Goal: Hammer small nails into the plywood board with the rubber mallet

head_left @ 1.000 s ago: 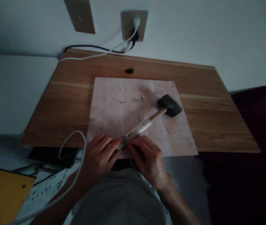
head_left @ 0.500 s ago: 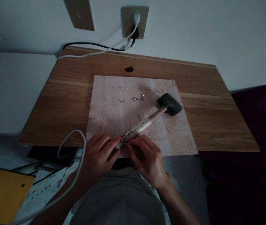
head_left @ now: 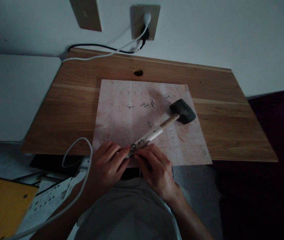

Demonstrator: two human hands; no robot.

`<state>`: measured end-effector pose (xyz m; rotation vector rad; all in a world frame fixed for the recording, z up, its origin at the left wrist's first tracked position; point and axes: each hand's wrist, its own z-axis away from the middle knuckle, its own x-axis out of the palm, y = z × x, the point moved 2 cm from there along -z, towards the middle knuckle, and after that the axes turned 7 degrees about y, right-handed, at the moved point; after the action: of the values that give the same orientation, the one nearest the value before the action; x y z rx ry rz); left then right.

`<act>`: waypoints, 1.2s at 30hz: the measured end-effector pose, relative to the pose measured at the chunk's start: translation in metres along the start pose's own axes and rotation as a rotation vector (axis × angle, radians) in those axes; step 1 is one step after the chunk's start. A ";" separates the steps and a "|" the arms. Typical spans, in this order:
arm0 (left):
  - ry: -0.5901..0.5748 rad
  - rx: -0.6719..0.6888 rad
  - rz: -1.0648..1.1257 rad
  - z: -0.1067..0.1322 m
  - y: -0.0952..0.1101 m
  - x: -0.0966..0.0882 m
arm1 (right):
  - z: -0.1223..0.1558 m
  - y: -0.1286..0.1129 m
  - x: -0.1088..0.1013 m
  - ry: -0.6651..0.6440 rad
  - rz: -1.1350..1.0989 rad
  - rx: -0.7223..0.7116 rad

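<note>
A rubber mallet [head_left: 154, 132] lies slantwise over a pale, worn board [head_left: 114, 123], its black head at the upper right and its scuffed white grip towards me. My left hand [head_left: 107, 163] pinches the end of that grip between thumb and fingers. Close beside it, my right hand [head_left: 157, 168] is closed in a pinch near the handle's end. A tiny bright bit shows at its fingertips, too small to name. Several small silver screws or nails [head_left: 145, 105] lie loose beyond the handle, and one more fastener [head_left: 149, 123] rests nearer to it.
Beneath the board is a wooden desktop [head_left: 64, 116] with a cable hole [head_left: 138, 73]. A row of small holes runs along the board's far side. A white cable [head_left: 90, 150] loops over my left forearm. Behind stands a wall with an outlet [head_left: 154, 20]; a white surface [head_left: 14, 96] adjoins at left.
The whole view has shifted slightly. My right fingertips have moved a little closer to the left hand at the handle's end; the mallet and loose fasteners stay in place on the board.
</note>
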<state>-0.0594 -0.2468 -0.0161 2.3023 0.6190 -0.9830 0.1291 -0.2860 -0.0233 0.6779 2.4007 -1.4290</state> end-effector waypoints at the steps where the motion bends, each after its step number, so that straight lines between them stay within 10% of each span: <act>1: -0.002 0.000 0.003 0.000 -0.001 0.000 | 0.000 0.000 0.000 0.005 -0.007 -0.005; 36: 0.007 -0.065 0.027 0.003 -0.001 0.002 | 0.002 0.003 0.001 0.002 0.051 -0.081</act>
<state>-0.0601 -0.2471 -0.0195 2.2518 0.6128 -0.9295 0.1304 -0.2864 -0.0271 0.7154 2.4108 -1.3040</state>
